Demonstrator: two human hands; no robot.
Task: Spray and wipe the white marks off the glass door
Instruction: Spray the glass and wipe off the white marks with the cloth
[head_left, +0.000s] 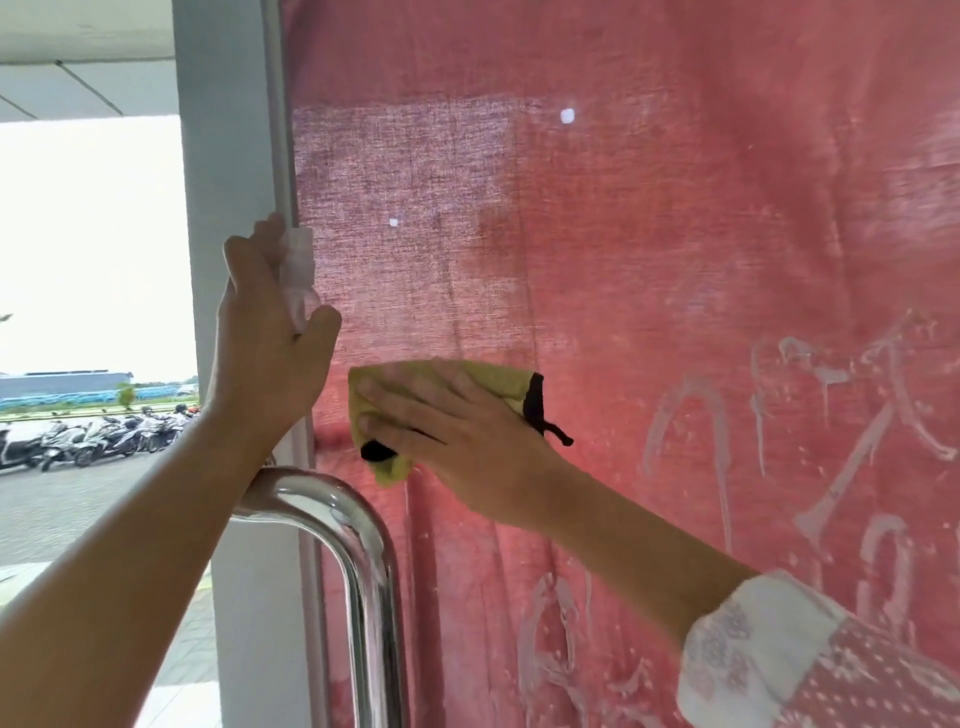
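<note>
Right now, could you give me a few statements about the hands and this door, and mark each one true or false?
1. The right hand presses a yellow cloth flat on the door. True.
2. The left hand holds a spray bottle. False: it holds the door's edge.
3. Some white marks remain to the right of the cloth. True.
4. The metal handle sits above both hands. False: it is below them.
5. Several motorbikes are parked outside. True.

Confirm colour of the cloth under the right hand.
The cloth is yellow with black edging; the head view shows it best.
</note>
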